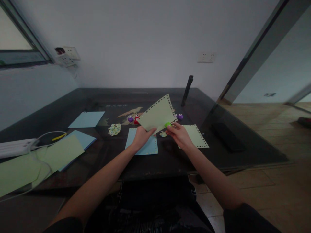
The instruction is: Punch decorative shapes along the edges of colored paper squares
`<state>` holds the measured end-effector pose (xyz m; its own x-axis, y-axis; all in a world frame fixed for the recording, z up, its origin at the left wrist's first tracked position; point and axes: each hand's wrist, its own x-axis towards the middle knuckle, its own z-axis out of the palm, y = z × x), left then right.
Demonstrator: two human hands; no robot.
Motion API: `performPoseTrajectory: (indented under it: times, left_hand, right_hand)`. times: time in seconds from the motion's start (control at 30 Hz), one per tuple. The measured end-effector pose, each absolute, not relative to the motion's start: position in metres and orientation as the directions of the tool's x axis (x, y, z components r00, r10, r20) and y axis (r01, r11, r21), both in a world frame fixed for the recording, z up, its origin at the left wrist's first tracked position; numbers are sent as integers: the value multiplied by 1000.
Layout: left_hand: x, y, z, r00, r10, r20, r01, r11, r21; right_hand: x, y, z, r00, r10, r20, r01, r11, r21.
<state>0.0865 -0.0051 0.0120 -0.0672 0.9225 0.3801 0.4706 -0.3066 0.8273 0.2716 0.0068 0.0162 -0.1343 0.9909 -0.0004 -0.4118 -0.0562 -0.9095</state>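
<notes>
My left hand (141, 136) grips the lower left edge of a pale green paper sheet (157, 114), tilted above the table, with small cut-out holes along its upper edges. At the sheet's lower right corner, my right hand (180, 135) holds a small bright green craft punch (167, 124). Beneath the hands lie a blue sheet (147, 149) with punched edges and, to the right, another pale green punched sheet (196, 136). A small heap of paper cut-outs (163, 133) sits between them. Beyond are purple punches (180, 116) and a red punch (136, 120), partly hidden by the held sheet.
A larger pile of paper cut-outs (114, 129) is left of the blue sheet. Farther left lie a blue sheet (87, 119), stacked green paper (65, 152) and a white power strip (17, 148) with a cable. A black upright stick (187, 91) stands at the back; a dark flat object (227, 136) lies right.
</notes>
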Motion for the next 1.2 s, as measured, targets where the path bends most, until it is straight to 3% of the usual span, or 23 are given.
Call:
performPoseTrajectory:
  times: [1.2]
  left_hand:
    - [87,-6,11,-52,923,381,460,-316,830]
  right_hand:
    - [273,5,19,-98,995,3,-266,-24,-964]
